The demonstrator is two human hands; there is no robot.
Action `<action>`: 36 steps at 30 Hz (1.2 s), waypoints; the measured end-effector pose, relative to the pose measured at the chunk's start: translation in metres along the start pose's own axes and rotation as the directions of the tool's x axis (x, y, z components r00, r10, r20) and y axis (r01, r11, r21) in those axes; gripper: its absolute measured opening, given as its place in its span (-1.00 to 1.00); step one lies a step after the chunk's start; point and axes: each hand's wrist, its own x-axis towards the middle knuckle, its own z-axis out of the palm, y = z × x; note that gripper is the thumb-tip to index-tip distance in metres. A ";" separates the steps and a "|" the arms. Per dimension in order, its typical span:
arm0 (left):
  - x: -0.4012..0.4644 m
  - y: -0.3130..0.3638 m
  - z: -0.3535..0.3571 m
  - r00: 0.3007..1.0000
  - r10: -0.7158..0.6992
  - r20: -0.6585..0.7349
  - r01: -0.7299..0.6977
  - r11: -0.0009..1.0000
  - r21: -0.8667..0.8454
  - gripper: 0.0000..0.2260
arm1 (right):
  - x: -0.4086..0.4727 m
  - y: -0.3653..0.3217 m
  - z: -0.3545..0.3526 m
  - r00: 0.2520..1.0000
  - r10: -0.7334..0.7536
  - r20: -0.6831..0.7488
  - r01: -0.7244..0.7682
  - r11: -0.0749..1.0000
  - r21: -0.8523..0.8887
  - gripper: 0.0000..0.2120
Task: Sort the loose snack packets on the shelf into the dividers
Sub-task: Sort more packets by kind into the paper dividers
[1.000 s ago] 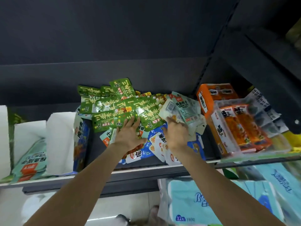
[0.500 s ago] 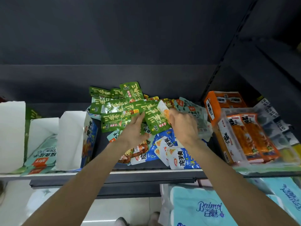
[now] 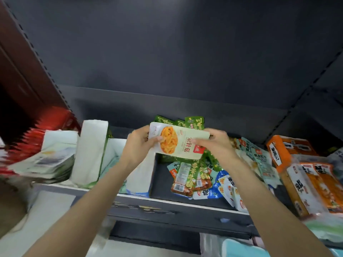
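Overhead, both hands, left hand [image 3: 138, 145] and right hand [image 3: 216, 143], gripped the pale packet [image 3: 181, 140] crosswise; white dividers [image 3: 92, 151] stood lower left, nearer the left.

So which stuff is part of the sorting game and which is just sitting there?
Part of the job:
- cream packet with orange food picture, held by left hand and right hand
- loose green packets
- loose blue packets
- white dividers

Just lying about:
- orange boxes
- red packets
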 end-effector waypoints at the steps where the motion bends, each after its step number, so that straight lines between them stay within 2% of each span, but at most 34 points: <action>1: -0.003 -0.005 -0.018 1.000 -0.016 -0.025 0.015 1.000 -0.028 -0.84 | -0.003 -0.012 0.020 1.000 -0.008 0.000 0.008 0.996 0.086 -0.83; 4: -0.011 -0.024 -0.083 0.995 -0.024 -0.102 0.021 0.999 -0.031 -0.70 | -0.009 -0.041 0.092 0.992 -0.127 0.014 0.126 0.988 0.088 -0.85; 7: -0.019 -0.046 -0.154 0.982 0.098 -0.159 -0.067 0.979 0.191 -0.53 | -0.014 -0.066 0.162 0.961 -0.272 0.045 0.273 0.962 -0.013 -0.87; 10: -0.028 -0.069 -0.214 0.959 0.275 -0.072 -0.206 0.846 0.491 -0.74 | -0.018 -0.083 0.225 0.933 -0.358 0.031 0.359 0.926 -0.116 -0.92; 12: -0.036 -0.085 -0.246 0.939 0.336 -0.069 -0.221 0.747 0.627 -0.90 | -0.021 -0.093 0.263 0.906 -0.422 0.031 0.416 0.877 -0.241 -0.94; 14: -0.046 -0.098 -0.269 0.943 0.318 -0.099 -0.172 0.720 0.673 -0.96 | -0.028 -0.104 0.297 0.872 -0.486 0.065 0.465 0.779 -0.420 -0.90; 17: -0.056 -0.114 -0.292 0.988 0.123 -0.088 -0.037 0.760 0.649 -0.92 | -0.040 -0.114 0.337 0.814 -0.551 0.185 0.535 0.587 -0.607 -0.87; 19: -0.055 -0.128 -0.304 0.999 0.028 -0.043 0.007 0.758 0.653 -0.88 | -0.043 -0.115 0.354 0.824 -0.483 0.297 0.536 0.491 -0.687 -0.84; 21: -0.056 -0.135 -0.312 0.999 -0.021 0.027 0.000 0.794 0.608 -0.76 | -0.042 -0.111 0.367 0.859 -0.350 0.372 0.503 0.452 -0.736 -0.80; 24: -0.062 -0.138 -0.315 0.994 -0.044 0.101 -0.008 0.883 0.469 -0.72 | -0.042 -0.099 0.378 0.880 -0.131 0.457 0.444 0.571 -0.691 -0.74; 26: -0.066 -0.138 -0.312 0.981 -0.093 0.168 0.007 0.891 0.453 -0.76 | -0.044 -0.093 0.379 0.868 -0.037 0.496 0.407 0.626 -0.666 -0.69; 28: -0.067 -0.141 -0.306 0.957 -0.133 0.257 -0.014 0.866 0.499 -0.77 | -0.045 -0.089 0.377 0.871 -0.012 0.491 0.388 0.630 -0.673 -0.76; 30: -0.065 -0.141 -0.303 0.937 -0.157 0.313 -0.047 0.829 0.557 -0.71 | -0.047 -0.090 0.376 0.886 -0.036 0.463 0.384 0.617 -0.687 -0.72; 34: -0.054 -0.139 -0.300 0.915 -0.198 0.353 -0.146 0.651 0.745 -0.62 | -0.047 -0.090 0.379 0.891 0.026 0.454 0.297 0.722 -0.625 -0.65; 36: -0.050 -0.139 -0.299 0.907 -0.222 0.357 -0.162 0.598 0.785 -0.56 | -0.043 -0.086 0.378 0.901 0.050 0.431 0.277 0.697 -0.662 -0.64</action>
